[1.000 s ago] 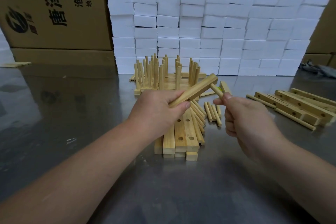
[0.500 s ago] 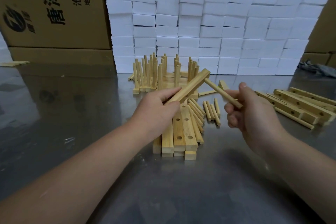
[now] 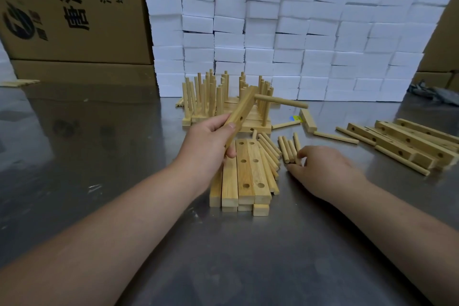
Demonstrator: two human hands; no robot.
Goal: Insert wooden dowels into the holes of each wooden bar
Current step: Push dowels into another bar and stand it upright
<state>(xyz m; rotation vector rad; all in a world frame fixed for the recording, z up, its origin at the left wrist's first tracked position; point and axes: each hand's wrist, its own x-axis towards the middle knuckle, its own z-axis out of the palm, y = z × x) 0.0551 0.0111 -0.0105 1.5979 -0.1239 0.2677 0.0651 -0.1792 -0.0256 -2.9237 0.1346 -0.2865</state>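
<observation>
My left hand point(image 3: 208, 141) grips a wooden bar point(image 3: 242, 112) tilted up above the table, and one dowel point(image 3: 280, 101) sticks out of its top hole to the right. My right hand point(image 3: 323, 169) is down on the table, its thumb and forefinger pinching a dowel at the near end of a small group of loose dowels point(image 3: 289, 147). Below the held bar lies a stack of holed bars point(image 3: 246, 176) with more dowels point(image 3: 269, 154) leaning on its right side.
Finished bars with upright dowels point(image 3: 211, 99) stand behind. More bars and dowels point(image 3: 409, 144) lie at the right. A wall of white foam blocks point(image 3: 298, 40) and cardboard boxes point(image 3: 74, 12) close the back of the steel table point(image 3: 99, 156).
My right hand let go of the dowel now seated in the held bar and dropped to the loose dowels on the table. The left hand kept the bar raised.
</observation>
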